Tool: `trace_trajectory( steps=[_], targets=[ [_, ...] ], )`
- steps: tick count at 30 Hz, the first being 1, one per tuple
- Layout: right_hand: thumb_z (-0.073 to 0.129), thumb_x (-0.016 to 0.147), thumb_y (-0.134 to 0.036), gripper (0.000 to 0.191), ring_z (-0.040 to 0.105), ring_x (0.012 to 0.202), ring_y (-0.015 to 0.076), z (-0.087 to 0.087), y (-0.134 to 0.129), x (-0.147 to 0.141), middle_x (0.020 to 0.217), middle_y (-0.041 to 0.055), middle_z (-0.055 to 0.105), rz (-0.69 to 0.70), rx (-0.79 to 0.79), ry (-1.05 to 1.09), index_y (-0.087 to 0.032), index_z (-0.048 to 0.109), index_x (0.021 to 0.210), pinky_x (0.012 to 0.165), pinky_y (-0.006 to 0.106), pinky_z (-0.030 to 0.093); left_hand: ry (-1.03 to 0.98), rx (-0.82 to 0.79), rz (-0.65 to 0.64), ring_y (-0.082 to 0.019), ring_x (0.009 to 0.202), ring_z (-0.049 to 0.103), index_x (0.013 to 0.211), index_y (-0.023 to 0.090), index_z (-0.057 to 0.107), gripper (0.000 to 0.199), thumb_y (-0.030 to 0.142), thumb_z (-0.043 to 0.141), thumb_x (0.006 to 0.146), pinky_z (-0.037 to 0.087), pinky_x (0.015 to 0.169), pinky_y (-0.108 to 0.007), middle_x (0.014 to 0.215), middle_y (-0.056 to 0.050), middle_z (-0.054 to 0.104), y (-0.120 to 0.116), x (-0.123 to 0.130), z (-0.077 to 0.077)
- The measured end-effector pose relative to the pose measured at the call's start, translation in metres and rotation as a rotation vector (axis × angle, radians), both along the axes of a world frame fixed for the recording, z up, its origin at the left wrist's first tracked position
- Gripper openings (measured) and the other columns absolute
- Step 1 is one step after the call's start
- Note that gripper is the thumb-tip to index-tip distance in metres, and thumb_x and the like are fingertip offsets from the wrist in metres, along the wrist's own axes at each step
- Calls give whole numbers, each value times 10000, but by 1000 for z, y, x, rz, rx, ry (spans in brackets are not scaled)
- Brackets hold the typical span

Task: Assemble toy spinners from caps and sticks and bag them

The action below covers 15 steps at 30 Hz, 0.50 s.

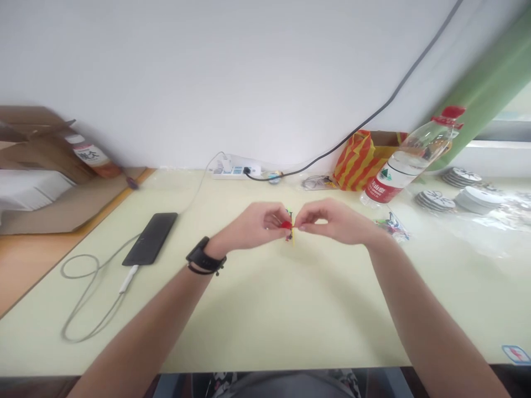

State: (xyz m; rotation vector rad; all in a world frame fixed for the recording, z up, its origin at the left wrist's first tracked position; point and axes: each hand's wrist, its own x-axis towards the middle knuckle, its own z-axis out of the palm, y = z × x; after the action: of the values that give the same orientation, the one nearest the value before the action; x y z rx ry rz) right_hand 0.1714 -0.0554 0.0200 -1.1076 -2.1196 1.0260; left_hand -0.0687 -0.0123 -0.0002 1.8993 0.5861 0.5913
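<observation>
Just above the middle of the pale yellow table [265, 309], my two hands meet at a small colourful plastic piece [286, 225] with red, yellow, green and dark parts. Thumb and fingers of my left hand [259, 224] pinch its red part from the left. From the right, the fingertips of my right hand [332, 220] are closed together at the same piece. Its exact kind is too small to make out, and fingers hide part of it. Around my left wrist is a black watch [205, 257].
A black phone [150, 239] with a cable lies left. At the wall are a power strip [236, 169] and a striped bag [352, 160]. A big water bottle [398, 168], a small plastic packet [392, 226] and stacked white discs [479, 199] stand right; a cardboard box [37, 132] is far left.
</observation>
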Motion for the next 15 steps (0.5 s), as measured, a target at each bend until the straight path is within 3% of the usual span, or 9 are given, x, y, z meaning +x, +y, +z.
trace_trajectory(
  steps=[3, 5, 10, 15],
  targets=[
    [656, 894, -283, 112, 690, 829, 182, 27, 12, 1, 870, 25, 741, -48, 76, -19, -207, 728, 935, 736, 289, 545, 17, 54, 20, -181, 761, 728, 969, 158, 683, 227, 355, 735, 868, 577, 642, -263, 868, -61, 752, 14, 5, 30],
    [664, 891, -286, 113, 694, 831, 181, 31, 17, 1, 870, 26, 740, -61, 90, 2, -204, 720, 946, 731, 286, 546, -10, 80, 41, -174, 752, 719, 961, 155, 682, 230, 355, 742, 863, 566, 623, -248, 853, -59, 746, 19, 7, 37],
    [651, 892, -263, 89, 682, 780, 163, 13, 30, -2, 842, 26, 738, -39, 74, -34, -198, 713, 888, 708, 275, 537, 81, 0, 23, -159, 653, 690, 949, 158, 696, 255, 375, 769, 835, 500, 501, -210, 783, -52, 742, 33, 3, 26],
    [652, 878, -276, 91, 662, 769, 162, -3, 39, -3, 832, 21, 729, -23, 39, -97, -199, 685, 842, 696, 268, 522, 60, -69, -14, -173, 761, 718, 954, 148, 699, 252, 341, 794, 822, 555, 642, -244, 874, -78, 767, 42, 1, 6]
  ],
)
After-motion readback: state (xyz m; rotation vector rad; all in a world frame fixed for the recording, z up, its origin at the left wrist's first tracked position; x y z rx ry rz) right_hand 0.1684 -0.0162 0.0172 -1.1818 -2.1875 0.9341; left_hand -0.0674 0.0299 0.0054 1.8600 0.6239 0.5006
